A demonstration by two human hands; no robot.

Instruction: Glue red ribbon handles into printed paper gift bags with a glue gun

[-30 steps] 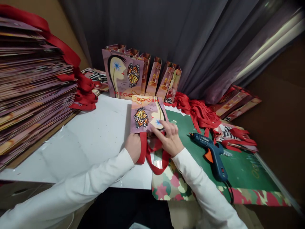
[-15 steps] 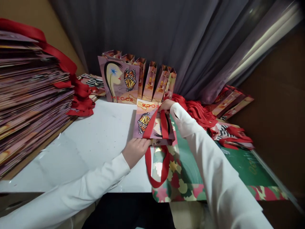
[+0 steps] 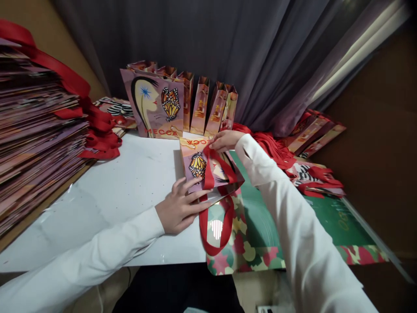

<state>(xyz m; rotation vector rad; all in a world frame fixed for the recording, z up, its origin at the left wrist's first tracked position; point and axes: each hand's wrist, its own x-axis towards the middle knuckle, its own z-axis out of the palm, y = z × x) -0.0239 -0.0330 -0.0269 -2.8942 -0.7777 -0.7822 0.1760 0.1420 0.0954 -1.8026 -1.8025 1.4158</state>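
Right hand on upper ribbon handle; left hand spread at bag mouth

Printed MECCA paper bag (image 3: pixel 196 166) lies on its side at mid-bench, across the seam between the white tabletop (image 3: pixel 137 182) and the green sheet (image 3: pixel 260 213). Lettering upside down to the wearer; mouth faces the wearer.

Right hand (image 3: pixel 226 140): palm down, fingers drawn together, fingertips closed on the upper red ribbon handle (image 3: pixel 209 171), which is folded back over the bag's printed face.

Left hand (image 3: pixel 178 208): wide open, 4 fingers fanned over the mouth edge, gripping nothing; firmness of contact cannot be told.

Lower red ribbon handle (image 3: pixel 210 250) loops toward the wearer, free of both hands.

Behind: row of upright paper bags (image 3: pixel 153 117). Right of it: heap of red ribbon (image 3: pixel 273 150).
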